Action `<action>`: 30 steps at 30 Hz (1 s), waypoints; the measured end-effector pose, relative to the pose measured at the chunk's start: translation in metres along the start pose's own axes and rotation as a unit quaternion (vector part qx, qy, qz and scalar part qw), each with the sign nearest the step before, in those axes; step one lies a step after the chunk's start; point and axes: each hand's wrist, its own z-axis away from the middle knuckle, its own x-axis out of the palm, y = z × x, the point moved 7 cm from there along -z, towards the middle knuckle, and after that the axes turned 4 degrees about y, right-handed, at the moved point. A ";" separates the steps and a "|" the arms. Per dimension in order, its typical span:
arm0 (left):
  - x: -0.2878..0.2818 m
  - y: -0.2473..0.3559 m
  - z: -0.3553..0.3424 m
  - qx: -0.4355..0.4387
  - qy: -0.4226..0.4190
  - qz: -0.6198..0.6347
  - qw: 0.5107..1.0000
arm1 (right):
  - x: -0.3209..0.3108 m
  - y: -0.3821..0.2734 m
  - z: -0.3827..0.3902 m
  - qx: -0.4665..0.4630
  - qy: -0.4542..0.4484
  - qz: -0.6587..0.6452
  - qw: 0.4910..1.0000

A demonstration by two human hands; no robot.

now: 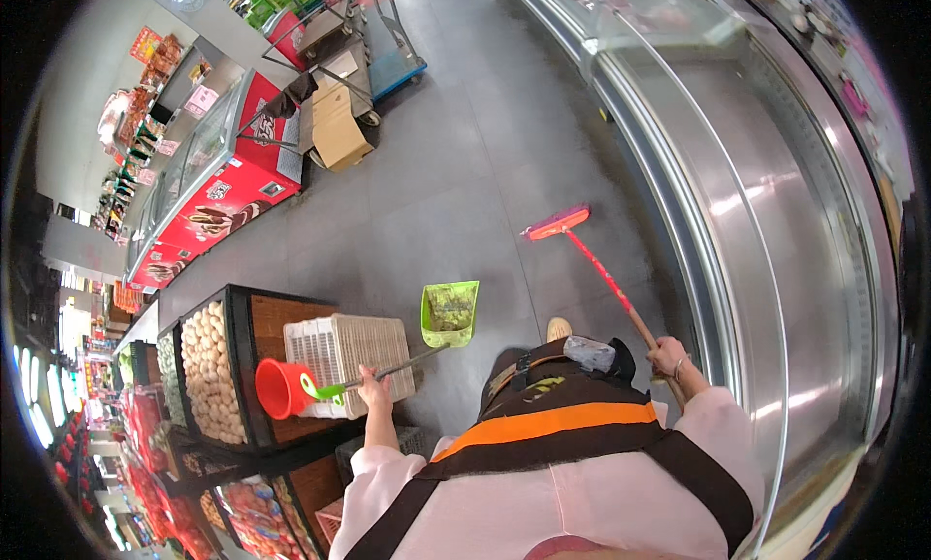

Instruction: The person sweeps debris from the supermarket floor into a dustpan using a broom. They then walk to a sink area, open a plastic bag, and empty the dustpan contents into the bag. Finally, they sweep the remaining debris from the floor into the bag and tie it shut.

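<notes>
The left grip (373, 390) is closed around the dark shaft of a long-handled lime-green plastic dustpan (449, 313), near the shaft's bright green end. The pan, darkly soiled inside, lies just beyond the right edge of a white perforated plastic crate (383, 342), its open side facing away from the person; whether it touches the floor I cannot tell. The shaft slants across in front of the crate. Next to the green end is a red round-mouthed plastic vessel (279, 389); whether the two touch is unclear.

The right grip (667, 356) is wrapped around the tan lower part of a red-and-tan broom handle (602, 274). The handle runs forward and left to an orange-red broom head (558, 224), well apart from the pan and over the dark grey tiled floor (417, 211).

A long steel-and-glass display case (669, 172) lines the floor's right edge. Along the left edge stand a black-framed wooden produce stand (281, 313), close beside the crate, and a red chest freezer (208, 216). Farther forward, a blue platform trolley (398, 70) stands near flattened brown cardboard (337, 128).
</notes>
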 end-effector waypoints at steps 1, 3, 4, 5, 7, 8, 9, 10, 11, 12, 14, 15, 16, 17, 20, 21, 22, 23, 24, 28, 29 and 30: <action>0.023 0.006 -0.005 0.008 0.005 0.014 1.000 | -0.017 -0.042 -0.037 0.010 -0.028 -0.037 0.999; 0.061 0.026 -0.017 -0.013 0.022 0.039 0.999 | -0.059 -0.152 -0.080 -0.025 -0.014 0.029 0.999; 0.087 0.032 -0.024 -0.006 0.011 0.061 0.998 | -0.065 -0.173 -0.124 -0.028 -0.025 0.017 0.999; 0.120 0.034 -0.032 0.002 0.009 0.051 0.999 | -0.071 -0.194 -0.168 -0.030 -0.034 0.004 0.999; 0.177 0.056 -0.032 0.020 0.014 0.023 0.999 | -0.084 -0.272 -0.227 -0.046 -0.039 -0.016 0.998; 0.209 0.063 -0.043 0.019 0.030 0.000 0.999 | -0.091 -0.308 -0.256 -0.052 -0.041 -0.028 0.997; 0.247 0.071 -0.056 0.017 0.022 -0.013 1.000 | -0.101 -0.334 -0.299 -0.060 -0.031 -0.016 0.998; 0.294 0.086 -0.076 0.021 0.009 -0.018 1.000 | -0.104 -0.356 -0.343 -0.049 -0.043 -0.041 0.997; 0.342 0.101 -0.096 0.026 -0.006 -0.024 0.999 | -0.108 -0.375 -0.382 -0.037 -0.053 -0.067 0.996; 0.383 0.118 -0.109 0.034 0.013 -0.019 0.999 | -0.113 -0.404 -0.411 -0.057 -0.038 -0.058 0.996; 0.470 0.147 -0.149 0.064 -0.021 -0.095 0.993 | -0.134 -0.462 -0.442 -0.087 -0.016 -0.045 0.995; 0.528 0.169 -0.158 0.067 -0.045 -0.130 0.988 | -0.151 -0.489 -0.455 -0.064 -0.010 -0.033 0.997; 0.578 0.186 -0.172 0.078 -0.054 -0.117 0.989 | -0.165 -0.507 -0.480 -0.055 -0.014 -0.049 0.997; 0.632 0.203 -0.187 0.089 -0.067 -0.110 0.988 | -0.176 -0.518 -0.505 -0.039 -0.017 -0.069 0.997; 0.770 0.266 -0.220 0.094 -0.098 -0.149 0.979 | -0.207 -0.584 -0.567 -0.031 -0.009 -0.036 0.999; 0.818 0.290 -0.230 0.094 -0.110 -0.148 0.978 | -0.214 -0.602 -0.594 -0.028 -0.001 -0.028 0.999; 0.866 0.313 -0.238 0.095 -0.120 -0.142 0.978 | -0.223 -0.617 -0.623 -0.029 0.009 -0.018 0.999; 0.910 0.335 -0.251 0.103 -0.138 -0.131 0.976 | -0.233 -0.636 -0.654 -0.030 0.017 -0.007 0.999; 0.950 0.354 -0.264 0.109 -0.152 -0.119 0.975 | -0.243 -0.668 -0.680 -0.022 0.008 0.023 0.999; 1.113 0.437 -0.269 0.123 -0.191 -0.076 0.971 | -0.289 -0.739 -0.829 -0.050 0.017 0.073 0.996; 1.145 0.456 -0.274 0.123 -0.185 -0.067 0.973 | -0.299 -0.758 -0.871 -0.021 -0.013 -0.054 0.998; 1.164 0.473 -0.283 0.131 -0.171 -0.065 0.974 | -0.307 -0.809 -0.896 -0.037 -0.022 -0.010 0.999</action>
